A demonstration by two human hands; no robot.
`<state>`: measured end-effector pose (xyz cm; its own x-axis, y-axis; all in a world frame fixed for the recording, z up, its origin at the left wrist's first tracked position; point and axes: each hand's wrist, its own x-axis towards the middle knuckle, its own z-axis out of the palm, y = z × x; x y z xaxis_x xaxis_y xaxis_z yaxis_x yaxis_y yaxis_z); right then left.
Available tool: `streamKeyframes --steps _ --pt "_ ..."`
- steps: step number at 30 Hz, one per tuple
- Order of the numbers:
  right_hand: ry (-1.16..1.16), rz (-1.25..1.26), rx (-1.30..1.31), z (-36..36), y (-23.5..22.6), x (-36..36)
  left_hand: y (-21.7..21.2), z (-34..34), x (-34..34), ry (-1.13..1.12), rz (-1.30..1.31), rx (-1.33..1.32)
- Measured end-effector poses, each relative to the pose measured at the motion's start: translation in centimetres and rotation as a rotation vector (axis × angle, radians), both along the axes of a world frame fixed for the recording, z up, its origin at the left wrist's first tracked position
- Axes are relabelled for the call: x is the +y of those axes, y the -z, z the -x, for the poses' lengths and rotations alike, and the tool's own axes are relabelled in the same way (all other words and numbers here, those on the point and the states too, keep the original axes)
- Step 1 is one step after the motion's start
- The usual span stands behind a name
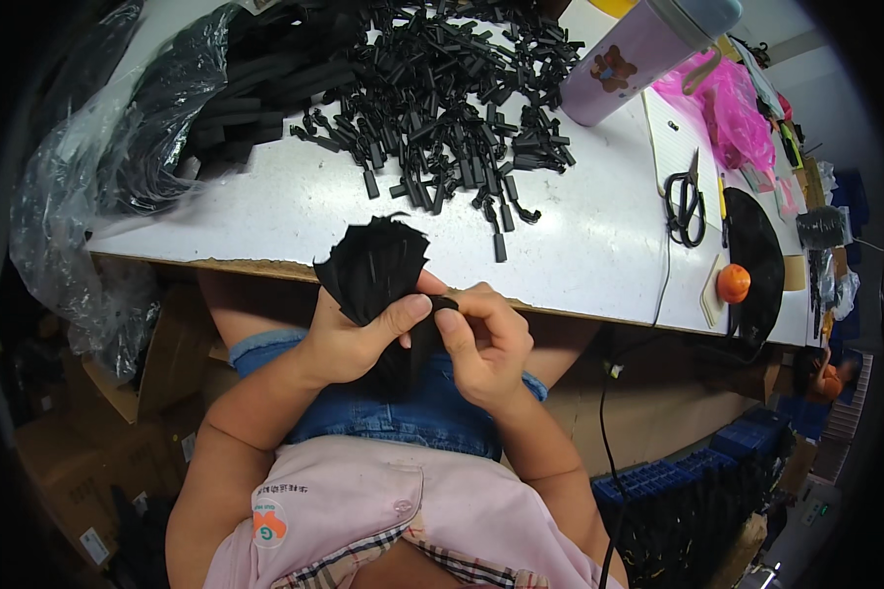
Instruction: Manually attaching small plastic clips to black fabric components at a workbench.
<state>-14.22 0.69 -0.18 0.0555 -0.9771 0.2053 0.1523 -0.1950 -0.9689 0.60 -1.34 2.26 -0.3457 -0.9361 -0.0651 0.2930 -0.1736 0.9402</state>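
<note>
Over my lap, just off the table's front edge, my left hand (pixel 363 339) is closed around a bundle of black fabric strips (pixel 375 263). The bundle's ends fan out above the thumb, and more black material hangs below the hand. Close beside it, the thumb and fingers of my right hand (pixel 491 344) pinch a small black piece (pixel 446 303); whether it is joined to the bundle I cannot tell. On the white table (pixel 255 216) beyond lies a large loose pile of small black strap pieces with buckle-like ends (pixel 452 113).
Clear plastic (pixel 79 206) covers more black strips at the far left and hangs over the edge. To the right stand a lilac tumbler (pixel 631 69), scissors (pixel 686 208), a pink plastic bag (pixel 732 108) and an orange fruit (pixel 733 284). A black cable (pixel 607 432) hangs near blue crates (pixel 668 476).
</note>
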Motion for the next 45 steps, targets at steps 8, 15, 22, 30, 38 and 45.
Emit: streamKeyframes --steps 8,15,22,30,38,45 --pt "-0.301 -0.306 -0.1 1.3 -2.8 -1.9 1.8 -0.1 0.6 -0.125 0.279 -0.237" --pt "-0.23 0.098 0.529 0.8 -1.9 -1.4 0.6 -0.5 -0.8 -0.152 0.058 -0.013" --pt "0.191 0.667 0.743 -0.7 -3.2 -2.7 0.9 -0.8 -0.3 0.046 -0.074 -0.121" --pt "0.187 0.566 0.533 -0.2 -1.7 -1.7 0.4 -0.6 -0.1 0.107 -0.179 -0.021" --pt "-0.035 0.188 0.11 0.3 -2.4 -1.0 0.9 0.6 0.2 -0.055 0.098 0.16" --pt "-0.134 -0.143 -0.184 0.7 -1.7 -0.5 1.2 0.6 -0.1 -0.224 0.969 -0.382"
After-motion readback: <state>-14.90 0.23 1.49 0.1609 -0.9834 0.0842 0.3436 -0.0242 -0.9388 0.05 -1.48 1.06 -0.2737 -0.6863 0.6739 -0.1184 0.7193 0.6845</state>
